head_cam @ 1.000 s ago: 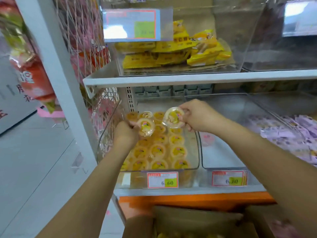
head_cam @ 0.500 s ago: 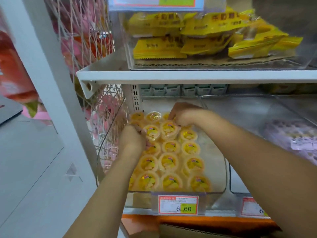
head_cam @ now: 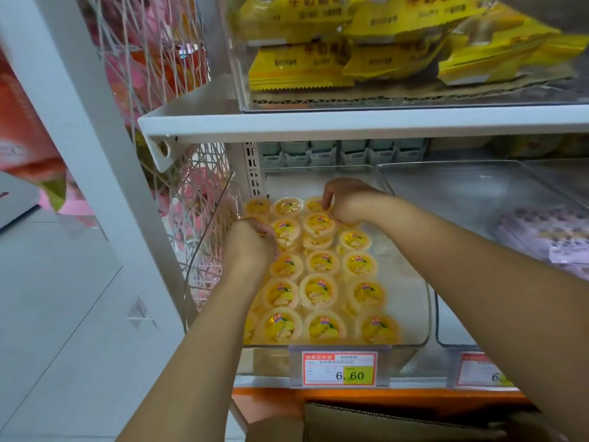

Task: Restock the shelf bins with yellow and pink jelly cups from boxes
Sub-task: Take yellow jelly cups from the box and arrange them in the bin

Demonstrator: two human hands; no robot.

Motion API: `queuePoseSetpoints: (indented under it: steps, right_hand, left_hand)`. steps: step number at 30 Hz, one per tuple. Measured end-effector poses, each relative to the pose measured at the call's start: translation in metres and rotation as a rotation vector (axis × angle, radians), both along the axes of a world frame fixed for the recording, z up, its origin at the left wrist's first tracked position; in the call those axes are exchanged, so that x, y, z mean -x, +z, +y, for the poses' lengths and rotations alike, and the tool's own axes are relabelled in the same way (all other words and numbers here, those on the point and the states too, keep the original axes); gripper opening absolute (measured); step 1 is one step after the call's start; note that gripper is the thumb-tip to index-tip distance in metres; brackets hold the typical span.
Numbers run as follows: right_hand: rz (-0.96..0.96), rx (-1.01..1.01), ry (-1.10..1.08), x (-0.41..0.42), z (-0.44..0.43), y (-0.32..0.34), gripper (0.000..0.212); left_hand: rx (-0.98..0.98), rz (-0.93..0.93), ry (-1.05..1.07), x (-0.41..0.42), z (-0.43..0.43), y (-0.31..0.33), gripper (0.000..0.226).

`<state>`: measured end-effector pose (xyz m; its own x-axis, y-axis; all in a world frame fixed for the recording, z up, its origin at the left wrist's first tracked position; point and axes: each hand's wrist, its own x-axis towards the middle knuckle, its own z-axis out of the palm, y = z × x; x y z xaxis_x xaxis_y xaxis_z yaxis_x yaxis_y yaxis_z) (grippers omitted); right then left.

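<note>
A clear shelf bin (head_cam: 425, 317) holds several yellow jelly cups (head_cam: 318, 291) in rows. Two more yellow cups lie on top of the back rows, one on the left (head_cam: 286, 229) and one on the right (head_cam: 319, 223). My left hand (head_cam: 248, 242) is at the left cup, its fingers curled on the rim. Over the bin's back, my right hand (head_cam: 349, 202) pinches the edge of the right cup with bent fingers. No pink jelly cups can be seen.
A white shelf (head_cam: 350, 121) with yellow packets (head_cam: 398, 49) hangs close above. An empty clear bin (head_cam: 478, 218) stands to the right, with purple packets (head_cam: 548, 237) beyond it. Wire mesh (head_cam: 191, 193) closes the left side. A cardboard box (head_cam: 398, 422) sits below.
Both hands carried a yellow cup each down into the bin and set them on the back rows. The view moved closer to the shelf.
</note>
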<state>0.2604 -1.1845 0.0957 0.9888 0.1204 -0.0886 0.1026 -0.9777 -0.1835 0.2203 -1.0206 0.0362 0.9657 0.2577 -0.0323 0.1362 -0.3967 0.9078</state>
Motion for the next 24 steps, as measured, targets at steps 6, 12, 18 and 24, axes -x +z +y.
queuePoseSetpoints:
  steps: [6, 12, 18, 24]
  right_hand:
    - [-0.101, -0.073, -0.013, 0.035, 0.003, 0.017, 0.024]
    - [-0.195, -0.28, 0.161, 0.151, -0.03, 0.028, 0.028]
    - [0.427, -0.42, 0.296, 0.253, -0.077, -0.024, 0.018]
    - [0.79, -0.096, 0.185, 0.262, -0.096, -0.157, 0.061]
  left_hand:
    - [-0.366, -0.091, -0.065, 0.031, 0.005, 0.031, 0.023]
    - [-0.325, -0.264, -0.393, 0.121, 0.0, 0.035, 0.028]
    - [-0.345, -0.227, -0.724, 0.194, -0.029, -0.038, 0.027]
    - [-0.662, 0.281, -0.899, 0.216, -0.049, -0.142, 0.021]
